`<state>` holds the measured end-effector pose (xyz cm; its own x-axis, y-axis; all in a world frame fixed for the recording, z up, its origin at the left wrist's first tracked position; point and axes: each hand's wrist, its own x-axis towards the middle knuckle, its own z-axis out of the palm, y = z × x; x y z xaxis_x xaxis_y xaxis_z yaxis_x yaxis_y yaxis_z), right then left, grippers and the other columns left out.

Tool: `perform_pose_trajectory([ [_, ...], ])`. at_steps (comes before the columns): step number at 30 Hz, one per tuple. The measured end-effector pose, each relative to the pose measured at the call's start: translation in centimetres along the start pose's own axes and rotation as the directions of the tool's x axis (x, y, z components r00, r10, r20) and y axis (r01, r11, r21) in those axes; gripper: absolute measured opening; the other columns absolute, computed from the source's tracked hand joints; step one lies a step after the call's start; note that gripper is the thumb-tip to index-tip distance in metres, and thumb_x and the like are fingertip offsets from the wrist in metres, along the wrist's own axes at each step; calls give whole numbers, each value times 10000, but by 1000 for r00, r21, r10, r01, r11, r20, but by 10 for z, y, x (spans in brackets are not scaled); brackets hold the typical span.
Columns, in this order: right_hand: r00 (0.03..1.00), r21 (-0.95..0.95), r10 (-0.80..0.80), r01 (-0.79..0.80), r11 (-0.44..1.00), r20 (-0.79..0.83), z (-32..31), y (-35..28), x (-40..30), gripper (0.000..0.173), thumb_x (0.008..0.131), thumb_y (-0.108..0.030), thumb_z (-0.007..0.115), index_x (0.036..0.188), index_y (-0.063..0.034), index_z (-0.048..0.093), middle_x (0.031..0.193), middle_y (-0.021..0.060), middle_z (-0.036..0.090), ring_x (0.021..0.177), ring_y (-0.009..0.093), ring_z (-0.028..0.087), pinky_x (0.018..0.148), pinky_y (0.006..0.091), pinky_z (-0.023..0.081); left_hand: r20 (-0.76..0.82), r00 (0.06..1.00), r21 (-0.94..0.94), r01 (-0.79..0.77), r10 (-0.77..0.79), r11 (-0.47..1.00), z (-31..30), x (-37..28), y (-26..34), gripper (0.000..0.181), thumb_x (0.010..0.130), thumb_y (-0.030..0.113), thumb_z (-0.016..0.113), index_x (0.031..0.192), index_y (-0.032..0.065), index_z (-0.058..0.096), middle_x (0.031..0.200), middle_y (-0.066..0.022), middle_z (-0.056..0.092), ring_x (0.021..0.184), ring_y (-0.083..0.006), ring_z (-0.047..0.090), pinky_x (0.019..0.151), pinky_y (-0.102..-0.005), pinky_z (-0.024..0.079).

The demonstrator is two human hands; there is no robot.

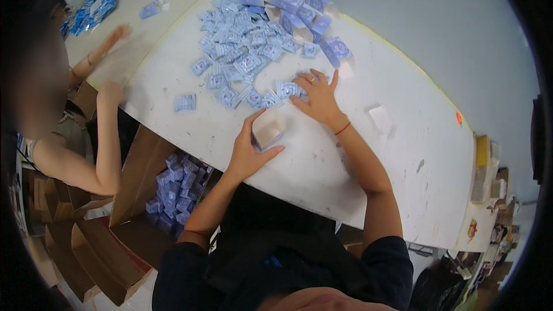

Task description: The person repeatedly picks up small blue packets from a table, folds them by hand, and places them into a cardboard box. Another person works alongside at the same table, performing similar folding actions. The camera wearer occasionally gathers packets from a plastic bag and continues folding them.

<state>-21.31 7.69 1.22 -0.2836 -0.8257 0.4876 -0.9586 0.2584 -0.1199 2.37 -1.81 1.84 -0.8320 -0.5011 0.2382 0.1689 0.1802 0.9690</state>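
My left hand (252, 151) holds a small open carton (268, 131) upright on the white table (311, 172), its pale inside facing up. My right hand (317, 95) reaches over the near right edge of a pile of small light-blue sachets (246, 62), its fingertips touching one or more of them. A printed sachet (287, 89) lies by my right thumb. One separate sachet (185, 103) lies to the left of the pile. Behind and right of the pile is a heap of blue-purple cartons (293, 4), several with open ends.
A co-worker's arms (103, 90) are at the left over the adjoining table. Below stands a cardboard box (142, 172) of closed blue-purple cartons (177, 185). Blue packets (97, 6) lie at the far left. A small white piece (379, 119) lies right of my right hand.
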Motion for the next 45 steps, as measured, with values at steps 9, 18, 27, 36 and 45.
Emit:
perform_pose_trajectory([
  [9, 961, 200, 266, -277, 940, 80, -20, 4, -63, 365, 734, -262, 741, 1025, -86, 608, 1094, 101, 551, 1080, 301, 468, 962, 436, 333, 41, 999, -46, -25, 26, 999, 12, 9, -6, 845, 712, 144, 832, 1402, 18, 361, 1346, -180, 487, 1222, -257, 505, 1016, -363, 404],
  [18, 937, 549, 345, -319, 773, 58, -73, -6, -97, 1026, 601, -296, 896, 1443, -92, 348, 1486, 204, 327, 1399, 374, 257, 1117, 419, 292, 26, 999, -102, -32, 34, 994, 27, -2, -9, 919, 701, 91, 828, 1426, 16, 268, 1321, -162, 445, 1231, -236, 472, 1024, -361, 400],
  [27, 922, 124, 386, -386, 914, 28, -38, -27, -49, 931, 682, -546, 782, 1453, -192, 396, 1502, 197, 317, 1434, 373, 202, 1120, 607, 152, -71, 997, -195, -36, 22, 980, 31, -6, -6, 911, 701, 67, 819, 1408, 24, 245, 1338, -144, 413, 1229, -241, 459, 1022, -381, 402],
  [36, 944, 135, 295, -276, 952, -150, -23, -3, -69, 303, 754, -153, 670, 1042, -65, 629, 991, 135, 599, 954, 295, 561, 833, 356, 463, -59, 996, 4, -66, 66, 998, 33, 5, 6, 762, 666, 133, 850, 1279, 23, 411, 1104, -132, 610, 1018, -227, 606, 906, -361, 483],
  [45, 776, 588, 370, 1, 809, -511, -82, -133, -39, 231, 848, -74, 615, 1072, -57, 666, 1019, 110, 524, 960, 250, 491, 871, 338, 414, -71, 992, -8, -104, 103, 995, 81, 8, -13, 397, 727, 119, 776, 1000, -31, 529, 898, -209, 649, 819, -295, 665, 690, -366, 508],
])
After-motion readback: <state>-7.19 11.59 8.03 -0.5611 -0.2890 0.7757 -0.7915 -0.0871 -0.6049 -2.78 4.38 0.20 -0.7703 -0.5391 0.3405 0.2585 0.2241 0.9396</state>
